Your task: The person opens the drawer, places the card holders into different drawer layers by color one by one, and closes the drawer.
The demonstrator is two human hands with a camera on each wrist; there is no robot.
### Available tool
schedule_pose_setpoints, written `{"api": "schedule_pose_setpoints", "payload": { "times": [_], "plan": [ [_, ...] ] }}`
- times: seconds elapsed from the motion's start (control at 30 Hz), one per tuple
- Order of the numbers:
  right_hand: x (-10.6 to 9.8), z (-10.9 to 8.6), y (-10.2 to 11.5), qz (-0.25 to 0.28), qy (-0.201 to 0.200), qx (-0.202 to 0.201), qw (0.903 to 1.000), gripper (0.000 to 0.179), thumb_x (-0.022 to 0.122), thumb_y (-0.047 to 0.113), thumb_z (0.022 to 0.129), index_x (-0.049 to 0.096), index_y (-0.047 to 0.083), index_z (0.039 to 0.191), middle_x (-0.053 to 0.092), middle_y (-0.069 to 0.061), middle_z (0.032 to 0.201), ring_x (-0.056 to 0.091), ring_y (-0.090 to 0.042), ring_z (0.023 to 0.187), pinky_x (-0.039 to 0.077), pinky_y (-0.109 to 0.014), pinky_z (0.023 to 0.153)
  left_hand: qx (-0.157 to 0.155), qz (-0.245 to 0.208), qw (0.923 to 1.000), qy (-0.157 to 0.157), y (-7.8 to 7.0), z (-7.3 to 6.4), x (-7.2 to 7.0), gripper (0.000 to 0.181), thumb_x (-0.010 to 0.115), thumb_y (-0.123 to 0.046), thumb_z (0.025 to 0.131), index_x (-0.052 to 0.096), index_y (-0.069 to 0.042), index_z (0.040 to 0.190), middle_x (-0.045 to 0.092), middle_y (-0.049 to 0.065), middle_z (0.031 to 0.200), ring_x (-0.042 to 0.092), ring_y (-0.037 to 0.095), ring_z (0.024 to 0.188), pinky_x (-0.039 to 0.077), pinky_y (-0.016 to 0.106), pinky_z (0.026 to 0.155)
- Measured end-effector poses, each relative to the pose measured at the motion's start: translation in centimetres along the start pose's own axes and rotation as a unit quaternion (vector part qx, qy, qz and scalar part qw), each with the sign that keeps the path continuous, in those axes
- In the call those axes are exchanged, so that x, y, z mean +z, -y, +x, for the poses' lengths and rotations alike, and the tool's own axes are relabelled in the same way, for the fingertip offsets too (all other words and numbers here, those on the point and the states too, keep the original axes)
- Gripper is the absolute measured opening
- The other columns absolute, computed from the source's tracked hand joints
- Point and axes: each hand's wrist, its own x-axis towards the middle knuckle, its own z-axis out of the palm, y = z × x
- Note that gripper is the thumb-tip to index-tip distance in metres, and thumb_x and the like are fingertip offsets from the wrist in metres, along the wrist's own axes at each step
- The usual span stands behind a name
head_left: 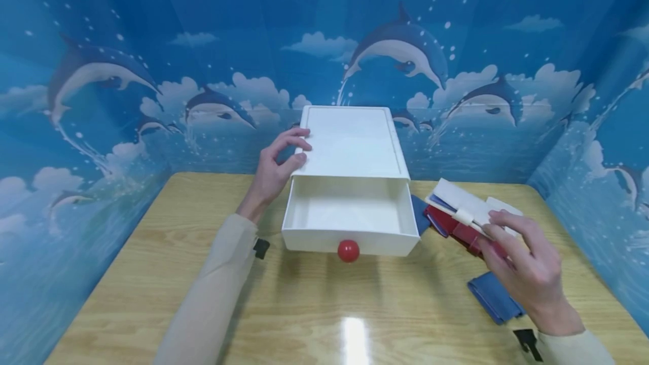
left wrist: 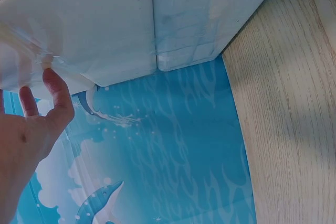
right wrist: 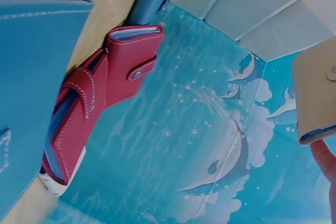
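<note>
A white box (head_left: 350,142) stands in the middle of the table, its drawer (head_left: 309,240) pulled out towards me and bare inside. The drawer front carries a round red knob (head_left: 348,250). My left hand (head_left: 276,170) rests on the left edge of the box top, fingers spread and lightly bent. Between the thumb and fingers of my right hand (head_left: 529,263) is a white card wallet (head_left: 461,199) with a snap strap, held above the table right of the drawer. In the right wrist view this wallet (right wrist: 317,85) appears cream, with fingers below it.
Under the held wallet lie red card wallets (head_left: 448,225), with a dark blue one (head_left: 419,216) by the drawer and a white one (head_left: 507,207) behind. Another blue wallet (head_left: 497,297) lies nearer me. A dolphin-printed curtain (head_left: 228,44) encloses the table's back and sides.
</note>
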Motion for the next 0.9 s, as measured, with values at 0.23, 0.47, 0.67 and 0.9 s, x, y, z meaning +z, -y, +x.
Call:
{"api": "schedule_pose_setpoints", "payload": {
  "times": [0.23, 0.47, 0.67, 0.9],
  "plan": [
    [0.5, 1.1, 0.9, 0.009, -0.044, -0.007, 0.999, 0.037, 0.067, 0.021, 0.097, 0.065, -0.008, 0.074, 0.064, -0.031, 0.08, 0.056, -0.049, 0.067, 0.05, -0.018, 0.104, 0.001, -0.001, 1.0, 0.0, -0.1, -0.1, 0.0, 0.022, 0.061, -0.022, 0.098, 0.07, -0.007, 0.11, 0.058, 0.001, 0.147, 0.037, 0.014, 0.151, 0.022, 0.062, 0.125],
    [0.6, 1.7, 1.7, 0.014, -0.066, -0.008, 0.9977, 0.039, 0.068, 0.021, 0.097, 0.064, -0.009, 0.071, 0.064, -0.03, 0.078, 0.058, -0.045, 0.067, 0.053, -0.021, 0.102, -0.004, 0.001, 1.0, 0.002, -0.2, -0.1, 0.0, 0.023, 0.061, -0.023, 0.098, 0.07, -0.006, 0.111, 0.058, 0.001, 0.147, 0.036, 0.013, 0.151, 0.021, 0.061, 0.125],
    [0.6, 1.9, 2.2, 0.013, -0.078, -0.012, 0.9968, 0.04, 0.07, 0.021, 0.096, 0.064, -0.009, 0.071, 0.064, -0.03, 0.078, 0.062, -0.041, 0.071, 0.054, -0.024, 0.102, -0.004, 0.001, 1.0, 0.003, 0.1, -0.1, 0.1, 0.023, 0.061, -0.023, 0.098, 0.07, -0.006, 0.111, 0.058, 0.002, 0.148, 0.036, 0.014, 0.151, 0.02, 0.064, 0.125],
    [1.0, 2.3, 2.9, 0.027, -0.101, -0.034, 0.994, 0.036, 0.073, 0.02, 0.094, 0.068, -0.008, 0.073, 0.066, -0.03, 0.078, 0.069, -0.036, 0.078, 0.055, -0.028, 0.102, 0.007, 0.002, 1.0, 0.0, 0.1, -0.1, 0.0, 0.022, 0.061, -0.023, 0.098, 0.07, -0.007, 0.11, 0.058, 0.002, 0.147, 0.037, 0.014, 0.151, 0.022, 0.061, 0.125]
  ]
}}
